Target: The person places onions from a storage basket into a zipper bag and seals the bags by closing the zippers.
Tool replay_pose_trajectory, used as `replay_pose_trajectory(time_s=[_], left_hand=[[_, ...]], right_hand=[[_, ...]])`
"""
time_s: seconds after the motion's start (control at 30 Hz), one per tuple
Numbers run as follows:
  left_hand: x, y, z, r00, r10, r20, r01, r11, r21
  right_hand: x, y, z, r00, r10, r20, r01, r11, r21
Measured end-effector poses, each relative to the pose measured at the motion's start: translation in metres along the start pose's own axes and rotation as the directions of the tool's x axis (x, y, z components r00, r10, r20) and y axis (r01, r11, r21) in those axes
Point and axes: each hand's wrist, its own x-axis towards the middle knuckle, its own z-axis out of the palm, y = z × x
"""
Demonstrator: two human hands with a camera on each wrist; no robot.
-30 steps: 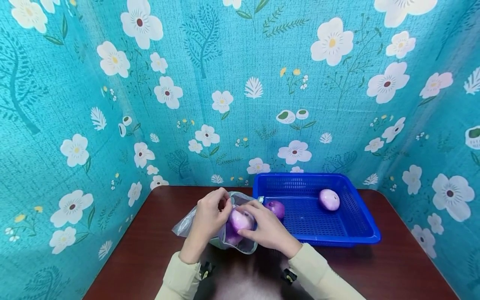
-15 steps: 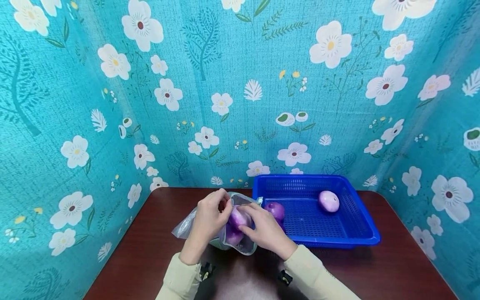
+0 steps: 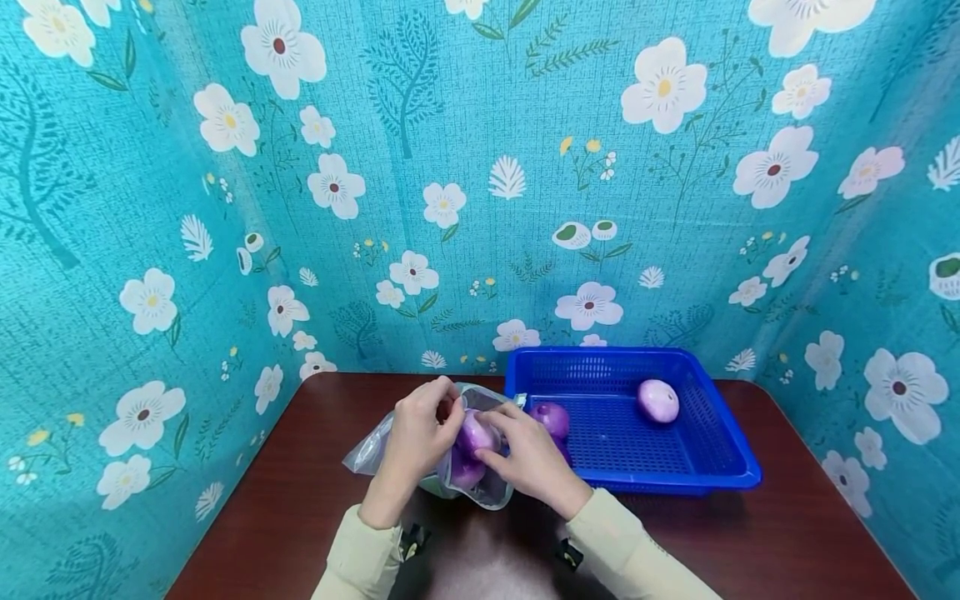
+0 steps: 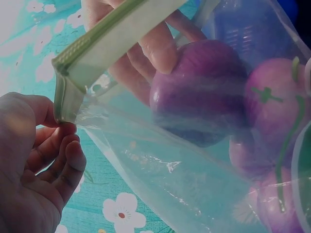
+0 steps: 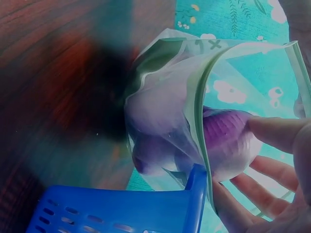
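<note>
Purple onion [image 3: 476,433] glossy, round; right hand [image 3: 529,457] grips it, left hand [image 3: 417,437] pinches bag [image 3: 375,450].

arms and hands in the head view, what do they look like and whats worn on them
Both hands, the left hand and the right hand, are bare, with no gloves. Both arms wear pale cream long sleeves reaching the wrists. A small black device sits under each wrist. No rings or markings are visible.
</note>
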Motion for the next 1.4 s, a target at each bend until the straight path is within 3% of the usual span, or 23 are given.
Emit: replay_pose_trajectory(time_s=[0.8, 1.13, 1.4], left_hand=[[-0.001, -0.001, -0.001, 1.0, -0.008, 0.002, 0.008, 1.0, -0.015], [-0.001, -0.001, -0.002, 1.0, -0.015, -0.006, 0.015, 1.0, -0.013], [-0.001, -0.001, -0.002, 1.0, -0.009, -0.018, 0.009, 1.0, -0.005]], right_hand=[[-0.006, 0.0, 0.0, 1.0, 0.01, -0.01, -0.009, 0.995, 0.1], [-0.007, -0.003, -0.005, 1.0, -0.014, -0.026, 0.016, 0.996, 0.087], [-0.007, -0.002, -0.014, 0.999, -0.025, -0.029, 0.029, 0.987, 0.159]])
